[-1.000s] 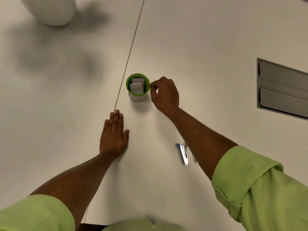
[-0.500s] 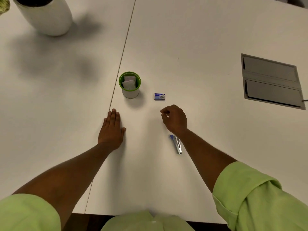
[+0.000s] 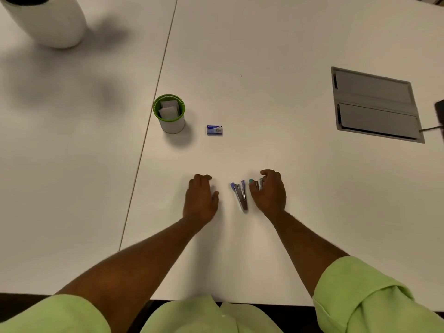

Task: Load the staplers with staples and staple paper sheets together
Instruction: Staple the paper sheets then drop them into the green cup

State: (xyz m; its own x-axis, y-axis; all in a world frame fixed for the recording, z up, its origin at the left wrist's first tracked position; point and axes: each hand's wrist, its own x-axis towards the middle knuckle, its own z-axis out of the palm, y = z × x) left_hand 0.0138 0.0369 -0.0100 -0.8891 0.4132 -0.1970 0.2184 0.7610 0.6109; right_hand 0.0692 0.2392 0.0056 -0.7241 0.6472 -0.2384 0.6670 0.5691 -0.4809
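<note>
Blue stapler (image 3: 240, 194) just left of right hand (image 3: 270, 193)

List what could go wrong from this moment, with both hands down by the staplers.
1. The right hand covers the teal-tipped stapler while the blue stapler lies close beside it; closing the grip could knock the blue one away.
2. The staple box sits farther out, beside the green cup of folded paper; a hasty reach for it might tip the cup.
3. The left hand is empty, so nothing steadies either stapler.
</note>
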